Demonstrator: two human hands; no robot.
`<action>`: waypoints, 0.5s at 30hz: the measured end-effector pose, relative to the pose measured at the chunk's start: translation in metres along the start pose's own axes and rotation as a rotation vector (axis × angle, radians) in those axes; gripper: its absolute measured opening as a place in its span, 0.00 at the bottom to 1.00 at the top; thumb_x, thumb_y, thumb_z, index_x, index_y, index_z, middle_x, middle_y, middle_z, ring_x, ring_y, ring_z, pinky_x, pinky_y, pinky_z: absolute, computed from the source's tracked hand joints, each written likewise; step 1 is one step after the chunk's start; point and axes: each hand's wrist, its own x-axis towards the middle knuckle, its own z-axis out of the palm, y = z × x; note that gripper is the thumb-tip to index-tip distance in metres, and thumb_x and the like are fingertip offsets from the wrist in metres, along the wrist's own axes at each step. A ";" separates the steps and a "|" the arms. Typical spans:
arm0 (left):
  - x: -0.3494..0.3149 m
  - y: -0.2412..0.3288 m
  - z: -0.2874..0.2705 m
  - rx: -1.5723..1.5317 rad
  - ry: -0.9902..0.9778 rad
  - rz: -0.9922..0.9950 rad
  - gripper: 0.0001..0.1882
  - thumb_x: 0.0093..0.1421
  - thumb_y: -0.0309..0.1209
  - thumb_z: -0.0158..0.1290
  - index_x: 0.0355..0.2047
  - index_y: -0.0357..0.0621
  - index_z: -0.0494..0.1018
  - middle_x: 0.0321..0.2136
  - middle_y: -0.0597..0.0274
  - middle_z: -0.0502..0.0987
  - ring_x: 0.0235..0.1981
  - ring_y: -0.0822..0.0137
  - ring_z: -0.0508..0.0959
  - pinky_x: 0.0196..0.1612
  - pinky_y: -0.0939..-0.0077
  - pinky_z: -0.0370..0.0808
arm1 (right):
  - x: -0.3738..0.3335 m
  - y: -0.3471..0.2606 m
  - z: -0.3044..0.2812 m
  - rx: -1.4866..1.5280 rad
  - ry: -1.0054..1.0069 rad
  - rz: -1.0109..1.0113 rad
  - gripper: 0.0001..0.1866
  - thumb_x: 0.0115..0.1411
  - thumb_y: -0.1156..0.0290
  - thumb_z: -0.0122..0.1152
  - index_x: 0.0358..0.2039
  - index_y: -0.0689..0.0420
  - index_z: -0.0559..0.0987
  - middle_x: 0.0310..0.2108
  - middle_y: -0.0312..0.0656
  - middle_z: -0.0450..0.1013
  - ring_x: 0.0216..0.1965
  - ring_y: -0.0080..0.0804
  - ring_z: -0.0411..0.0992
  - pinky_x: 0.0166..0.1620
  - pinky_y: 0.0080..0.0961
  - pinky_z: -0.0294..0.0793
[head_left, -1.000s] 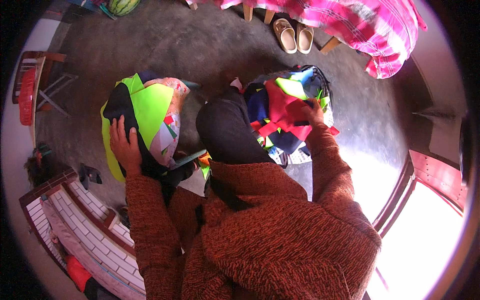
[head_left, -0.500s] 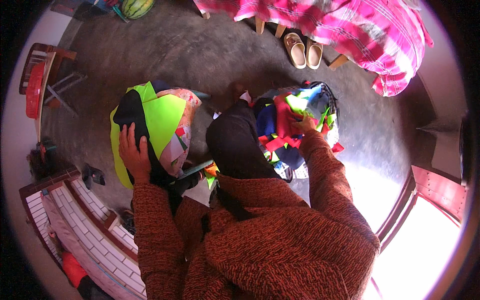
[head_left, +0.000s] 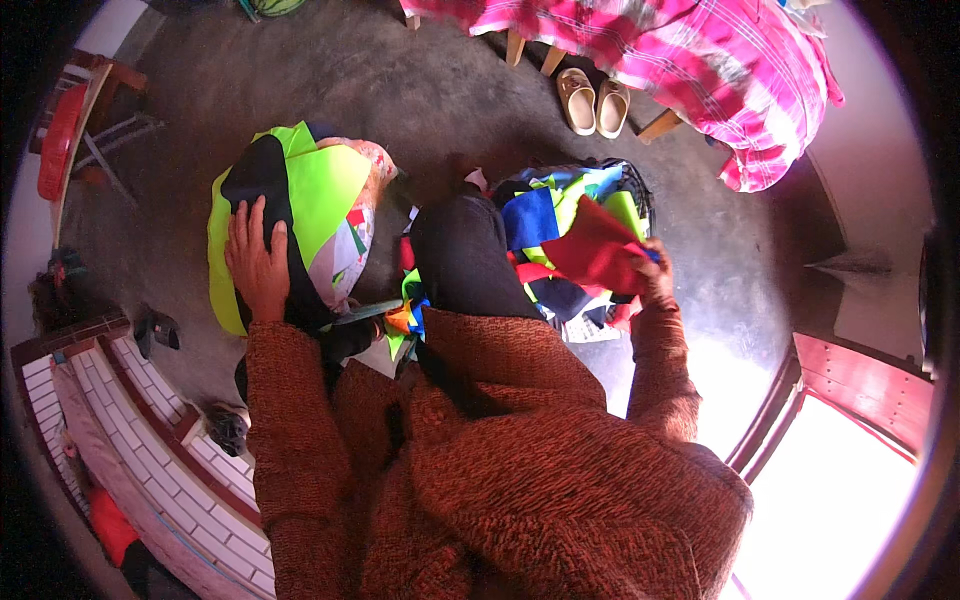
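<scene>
My left hand [head_left: 258,262] lies spread on a black piece of cloth [head_left: 260,178]. Under and beside that cloth are bright yellow-green cloth [head_left: 328,190] and a pale patterned cloth [head_left: 335,262] with small coloured patches. At the right, my right hand [head_left: 655,272] pinches the edge of a red cloth piece [head_left: 592,245], with a bit of blue at the fingers. The red piece is raised over a dark-rimmed basket [head_left: 640,190] heaped with fabric scraps, among them a blue scrap [head_left: 530,218] and several yellow-green ones. My dark-trousered knee [head_left: 458,250] stands between the two heaps.
Beige clogs [head_left: 578,100] stand on the floor by a pink plaid cloth [head_left: 700,80] draped over wooden legs. More coloured scraps [head_left: 405,315] lie near my lap. White brickwork [head_left: 150,410] runs along the lower left; a bright doorway [head_left: 830,490] is at the lower right.
My right hand has pulled the red cloth piece up and to the right from the scraps. My left hand stays on the black cloth. The whole view has shifted slightly.
</scene>
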 end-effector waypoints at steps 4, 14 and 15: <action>-0.002 0.000 0.002 0.003 0.012 -0.020 0.24 0.60 0.46 0.42 0.56 0.56 0.61 0.58 0.55 0.59 0.60 0.51 0.55 0.59 0.53 0.50 | -0.019 -0.065 0.007 0.311 -0.175 -0.298 0.15 0.42 0.74 0.56 0.34 0.55 0.69 0.35 0.42 0.71 0.38 0.35 0.71 0.46 0.33 0.70; -0.004 -0.011 0.007 -0.022 0.017 -0.034 0.26 0.57 0.48 0.44 0.55 0.58 0.61 0.59 0.57 0.57 0.60 0.51 0.54 0.59 0.47 0.47 | -0.052 -0.143 0.207 0.725 -0.509 -0.116 0.38 0.41 0.70 0.56 0.57 0.61 0.59 0.53 0.51 0.63 0.53 0.46 0.62 0.57 0.40 0.61; -0.006 -0.014 0.009 -0.045 0.004 -0.048 0.27 0.56 0.48 0.45 0.56 0.56 0.61 0.59 0.56 0.57 0.61 0.51 0.53 0.59 0.47 0.47 | -0.062 -0.149 0.240 0.755 -0.607 -0.080 0.39 0.41 0.69 0.56 0.57 0.61 0.58 0.53 0.51 0.63 0.53 0.46 0.62 0.58 0.40 0.60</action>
